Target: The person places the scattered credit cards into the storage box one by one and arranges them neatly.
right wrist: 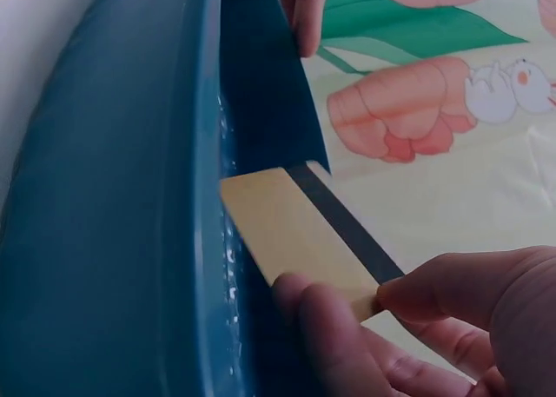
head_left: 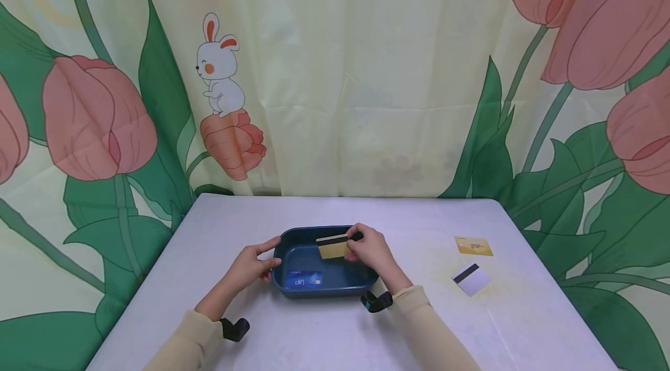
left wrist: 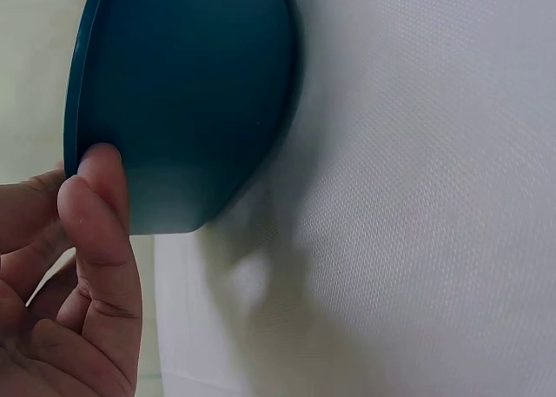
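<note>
Bright, even light with soft shadows; wrist views are close and slightly blurred.

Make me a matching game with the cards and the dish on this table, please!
Things:
1. gold card with the black stripe
2. blue card
3. white card with the dark stripe
4. teal dish

Places:
A. lying flat inside the dish
B. pinched in the right hand above the dish
C. lying on the table to the right, away from the dish
D. steadied at its left rim by the left hand

Pairs: 1-B, 2-A, 3-C, 4-D
</note>
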Tool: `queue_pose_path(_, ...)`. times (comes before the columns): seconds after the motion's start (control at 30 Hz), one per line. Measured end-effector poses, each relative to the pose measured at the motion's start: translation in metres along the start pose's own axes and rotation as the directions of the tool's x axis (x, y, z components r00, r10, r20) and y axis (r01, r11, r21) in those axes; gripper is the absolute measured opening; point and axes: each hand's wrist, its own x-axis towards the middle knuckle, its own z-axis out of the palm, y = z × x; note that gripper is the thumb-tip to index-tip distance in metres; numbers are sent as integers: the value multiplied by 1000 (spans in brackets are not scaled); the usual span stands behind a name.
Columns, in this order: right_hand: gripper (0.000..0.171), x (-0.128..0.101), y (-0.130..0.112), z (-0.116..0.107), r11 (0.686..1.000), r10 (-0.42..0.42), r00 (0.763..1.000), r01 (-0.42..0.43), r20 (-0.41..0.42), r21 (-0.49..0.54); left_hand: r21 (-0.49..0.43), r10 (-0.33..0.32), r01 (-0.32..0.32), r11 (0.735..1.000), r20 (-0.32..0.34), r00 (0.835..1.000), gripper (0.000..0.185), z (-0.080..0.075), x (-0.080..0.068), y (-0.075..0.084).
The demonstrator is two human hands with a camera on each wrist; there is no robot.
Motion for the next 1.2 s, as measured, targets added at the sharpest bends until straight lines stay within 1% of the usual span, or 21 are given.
queue_pose_path(0.17, 8, -1, -3, 3, 997, -39, 999, 41, 21, -67, -2, 0, 0, 1000, 0, 1000, 60, -1, -1, 1)
queue_pose_path(0.3, 5, -1, -4, 4, 987, -85, 996, 90, 38, -133, -5, -1, 1, 1000, 1, 1000, 60, -1, -1, 1)
queue_pose_path(0.47, 3, -1, -6, 6, 954, -154, 987, 158, 36, -255, -8, -2, 2, 1000, 0, 1000, 60, -1, 0, -1)
queue_pose_path(0.67, 5, -2, -5, 9, 924, -185, 982, 189, 44, -334, -7, -13, 13, 1000, -2, 1000, 60, 1, 0, -2)
queue_pose_path(0.8, 4, -4, -5, 9, 921, -187, 982, 190, 42, -340, -5, -22, 22, 1000, 0, 1000, 60, 1, 1, -2)
queue_pose_path(1.03, 3, -9, -4, 11, 952, -157, 982, 180, 108, -247, 2, -17, 17, 1000, 2, 1000, 60, 1, 0, -1)
queue_pose_path(1.2, 5, -10, -4, 11, 953, -157, 982, 177, 101, -246, 2, -24, 24, 1000, -2, 1000, 60, 1, 0, 0)
